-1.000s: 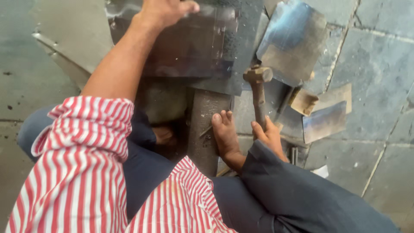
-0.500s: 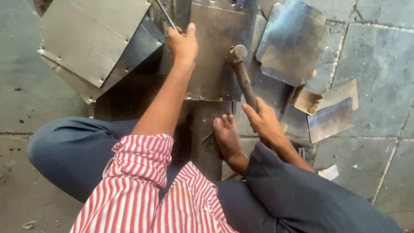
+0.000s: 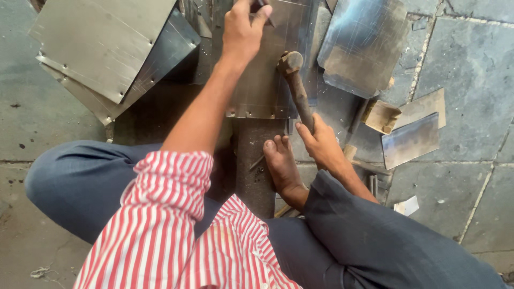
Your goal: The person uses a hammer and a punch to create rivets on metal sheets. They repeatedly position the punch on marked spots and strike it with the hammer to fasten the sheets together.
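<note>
Since half a second before, the left hand (image 3: 242,33) had reached further up the metal sheet (image 3: 267,80), fingers pinched shut around a thin dark punch-like tool (image 3: 263,7) at the top edge. Right hand (image 3: 321,143) was wrapped tight on the hammer (image 3: 295,85) handle, head low over the sheet; a bare foot (image 3: 281,168) pressed the anvil block (image 3: 251,160).
</note>
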